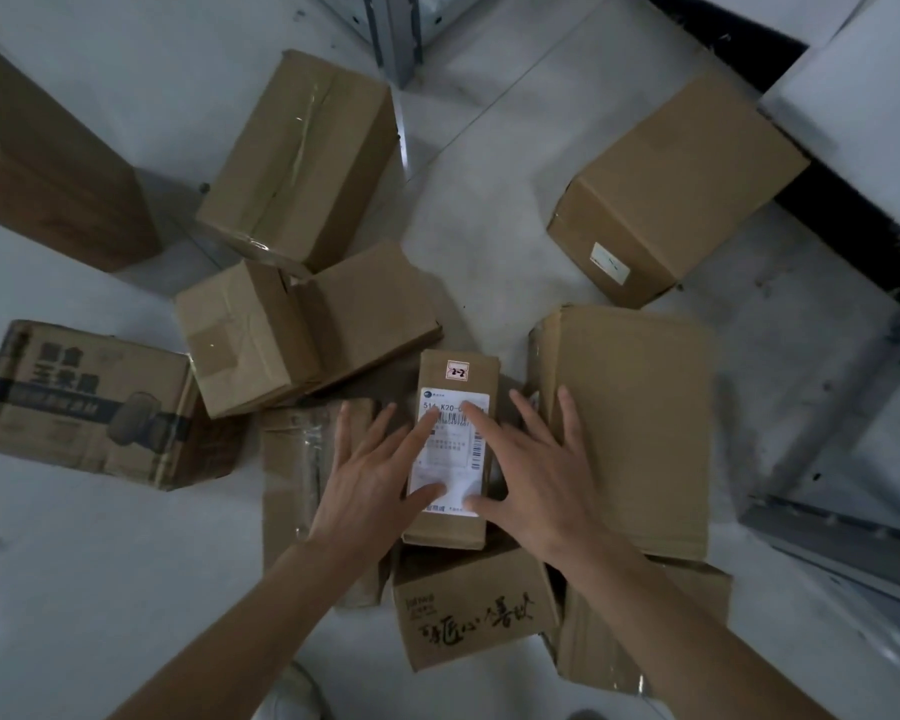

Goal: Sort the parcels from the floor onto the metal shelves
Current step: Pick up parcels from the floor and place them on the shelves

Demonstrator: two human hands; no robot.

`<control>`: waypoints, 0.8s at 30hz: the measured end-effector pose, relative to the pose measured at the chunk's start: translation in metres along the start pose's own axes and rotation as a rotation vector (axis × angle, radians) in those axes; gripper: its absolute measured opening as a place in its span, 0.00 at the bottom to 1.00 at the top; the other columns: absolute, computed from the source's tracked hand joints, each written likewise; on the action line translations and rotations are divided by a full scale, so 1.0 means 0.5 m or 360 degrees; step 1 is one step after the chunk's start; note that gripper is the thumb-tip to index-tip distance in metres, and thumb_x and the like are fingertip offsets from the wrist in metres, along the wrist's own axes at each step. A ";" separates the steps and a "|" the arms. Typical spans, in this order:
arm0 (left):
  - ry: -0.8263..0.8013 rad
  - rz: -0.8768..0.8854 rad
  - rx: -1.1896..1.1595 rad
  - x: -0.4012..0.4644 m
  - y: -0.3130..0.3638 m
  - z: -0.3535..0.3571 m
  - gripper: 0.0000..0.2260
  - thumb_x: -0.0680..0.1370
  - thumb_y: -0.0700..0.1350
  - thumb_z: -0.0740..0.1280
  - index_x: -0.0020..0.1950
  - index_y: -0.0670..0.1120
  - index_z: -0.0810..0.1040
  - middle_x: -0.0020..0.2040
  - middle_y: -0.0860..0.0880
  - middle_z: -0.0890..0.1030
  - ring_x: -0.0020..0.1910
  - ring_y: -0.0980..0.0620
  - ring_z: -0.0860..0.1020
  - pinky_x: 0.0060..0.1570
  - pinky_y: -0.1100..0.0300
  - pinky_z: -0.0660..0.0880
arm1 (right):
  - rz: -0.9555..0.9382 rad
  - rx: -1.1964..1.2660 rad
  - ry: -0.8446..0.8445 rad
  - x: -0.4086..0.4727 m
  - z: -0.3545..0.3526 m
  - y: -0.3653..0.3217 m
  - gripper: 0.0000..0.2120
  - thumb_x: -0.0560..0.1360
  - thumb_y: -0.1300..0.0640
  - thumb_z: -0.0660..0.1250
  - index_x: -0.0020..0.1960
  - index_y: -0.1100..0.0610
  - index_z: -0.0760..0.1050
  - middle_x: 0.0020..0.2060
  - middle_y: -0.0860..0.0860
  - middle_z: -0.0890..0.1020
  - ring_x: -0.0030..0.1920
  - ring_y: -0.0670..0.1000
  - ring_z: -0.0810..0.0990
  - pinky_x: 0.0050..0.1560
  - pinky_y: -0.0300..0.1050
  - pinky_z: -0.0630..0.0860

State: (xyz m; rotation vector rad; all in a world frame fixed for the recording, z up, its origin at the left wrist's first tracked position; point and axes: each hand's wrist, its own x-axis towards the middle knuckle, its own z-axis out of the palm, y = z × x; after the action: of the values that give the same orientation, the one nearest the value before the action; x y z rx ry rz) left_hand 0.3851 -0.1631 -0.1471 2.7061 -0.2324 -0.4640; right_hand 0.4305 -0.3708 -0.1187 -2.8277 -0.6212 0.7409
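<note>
Labelled parcel lies under left hand and right hand, fingers spread.

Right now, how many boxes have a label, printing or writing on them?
Box with shipping label: 1
Box with small white sticker: 1
Box with black printing: 1
Box with handwriting: 1
Total: 4

Two bare forearms and hands

The left hand and right hand wear no gloves, rings, watch or visible sleeves.
</note>
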 end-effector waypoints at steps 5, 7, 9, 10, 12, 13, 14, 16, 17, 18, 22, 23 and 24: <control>0.0089 0.0049 -0.0116 -0.012 0.013 -0.029 0.43 0.71 0.53 0.78 0.81 0.50 0.61 0.72 0.50 0.75 0.77 0.45 0.66 0.78 0.42 0.37 | 0.0021 0.0072 -0.0001 -0.013 -0.028 -0.008 0.53 0.72 0.32 0.72 0.83 0.39 0.41 0.78 0.42 0.69 0.84 0.53 0.47 0.77 0.64 0.26; 0.0095 0.0053 -0.0121 -0.019 0.022 -0.057 0.45 0.69 0.51 0.80 0.81 0.48 0.62 0.72 0.49 0.76 0.76 0.45 0.67 0.78 0.41 0.38 | 0.0034 0.0111 0.0004 -0.018 -0.054 -0.015 0.53 0.72 0.34 0.74 0.83 0.39 0.41 0.80 0.43 0.65 0.84 0.53 0.46 0.76 0.63 0.24; 0.0119 0.0072 -0.0115 -0.024 0.028 -0.075 0.46 0.68 0.50 0.81 0.80 0.48 0.62 0.72 0.49 0.76 0.75 0.46 0.67 0.78 0.39 0.40 | 0.0042 0.0127 0.0040 -0.021 -0.078 -0.019 0.54 0.71 0.36 0.75 0.83 0.38 0.42 0.80 0.44 0.65 0.84 0.53 0.48 0.76 0.62 0.25; 0.0130 0.0081 -0.0110 -0.028 0.034 -0.090 0.46 0.68 0.50 0.81 0.80 0.48 0.61 0.73 0.50 0.74 0.76 0.46 0.67 0.78 0.38 0.41 | 0.0048 0.0141 0.0076 -0.024 -0.094 -0.022 0.54 0.71 0.36 0.76 0.83 0.38 0.43 0.80 0.45 0.66 0.83 0.53 0.50 0.76 0.62 0.25; 0.0181 0.0074 -0.0107 -0.031 0.046 -0.117 0.48 0.68 0.51 0.82 0.81 0.49 0.59 0.74 0.52 0.69 0.76 0.47 0.66 0.78 0.37 0.41 | 0.0078 0.0211 0.0149 -0.030 -0.128 -0.029 0.52 0.71 0.37 0.76 0.83 0.37 0.44 0.80 0.44 0.66 0.83 0.52 0.54 0.76 0.63 0.26; 0.0204 0.0051 -0.0114 -0.032 0.054 -0.130 0.48 0.67 0.50 0.82 0.82 0.50 0.59 0.74 0.53 0.67 0.77 0.47 0.66 0.79 0.38 0.40 | 0.0105 0.0283 0.0162 -0.033 -0.143 -0.034 0.52 0.72 0.38 0.76 0.82 0.36 0.43 0.80 0.42 0.66 0.82 0.50 0.57 0.76 0.63 0.28; 0.0227 0.0023 -0.0130 -0.032 0.061 -0.142 0.48 0.67 0.49 0.82 0.82 0.50 0.59 0.74 0.53 0.68 0.77 0.48 0.65 0.79 0.40 0.39 | 0.0137 0.0379 0.0158 -0.037 -0.157 -0.040 0.52 0.73 0.39 0.76 0.82 0.35 0.42 0.79 0.40 0.65 0.81 0.48 0.61 0.77 0.65 0.31; 0.0295 -0.0005 -0.0150 -0.030 0.078 -0.169 0.48 0.66 0.49 0.82 0.81 0.50 0.61 0.74 0.50 0.71 0.76 0.48 0.64 0.79 0.42 0.38 | 0.0145 0.0555 0.0186 -0.045 -0.181 -0.049 0.53 0.73 0.39 0.76 0.79 0.29 0.37 0.79 0.38 0.65 0.77 0.45 0.68 0.80 0.70 0.49; 0.0322 -0.0001 -0.0146 -0.028 0.087 -0.184 0.48 0.66 0.49 0.82 0.81 0.49 0.62 0.73 0.49 0.72 0.75 0.49 0.64 0.79 0.42 0.38 | 0.0130 0.0617 0.0206 -0.049 -0.196 -0.052 0.54 0.73 0.40 0.76 0.77 0.26 0.35 0.80 0.39 0.64 0.75 0.46 0.70 0.78 0.69 0.59; 0.0350 0.0006 -0.0147 -0.026 0.093 -0.198 0.47 0.66 0.49 0.82 0.80 0.49 0.61 0.73 0.49 0.73 0.75 0.49 0.64 0.79 0.41 0.39 | 0.0117 0.0669 0.0228 -0.053 -0.212 -0.054 0.53 0.73 0.41 0.76 0.78 0.26 0.36 0.80 0.40 0.64 0.75 0.47 0.71 0.75 0.67 0.67; 0.0443 -0.0036 -0.0169 -0.023 0.108 -0.268 0.46 0.69 0.50 0.80 0.81 0.52 0.59 0.74 0.49 0.73 0.76 0.50 0.64 0.77 0.32 0.49 | 0.0076 0.0752 0.0316 -0.073 -0.295 -0.063 0.49 0.75 0.49 0.77 0.82 0.34 0.47 0.80 0.39 0.63 0.74 0.46 0.71 0.63 0.49 0.80; 0.0449 -0.0063 -0.0177 -0.023 0.116 -0.290 0.46 0.70 0.50 0.79 0.82 0.53 0.58 0.74 0.49 0.73 0.76 0.49 0.64 0.77 0.31 0.50 | 0.0058 0.0765 0.0324 -0.078 -0.319 -0.068 0.49 0.75 0.50 0.77 0.82 0.33 0.47 0.80 0.38 0.62 0.74 0.45 0.71 0.62 0.48 0.81; 0.0455 -0.0085 -0.0195 -0.023 0.127 -0.316 0.45 0.71 0.50 0.79 0.82 0.54 0.57 0.74 0.49 0.73 0.76 0.47 0.64 0.76 0.32 0.51 | 0.0040 0.0795 0.0337 -0.085 -0.345 -0.073 0.49 0.76 0.51 0.76 0.82 0.33 0.46 0.80 0.38 0.61 0.74 0.44 0.70 0.61 0.47 0.82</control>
State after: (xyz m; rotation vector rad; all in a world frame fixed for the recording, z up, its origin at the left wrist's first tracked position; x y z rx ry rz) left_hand 0.4236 -0.1643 0.0194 2.6222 -0.0504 -0.0980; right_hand 0.4699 -0.3635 0.0580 -2.4076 -0.3119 0.5021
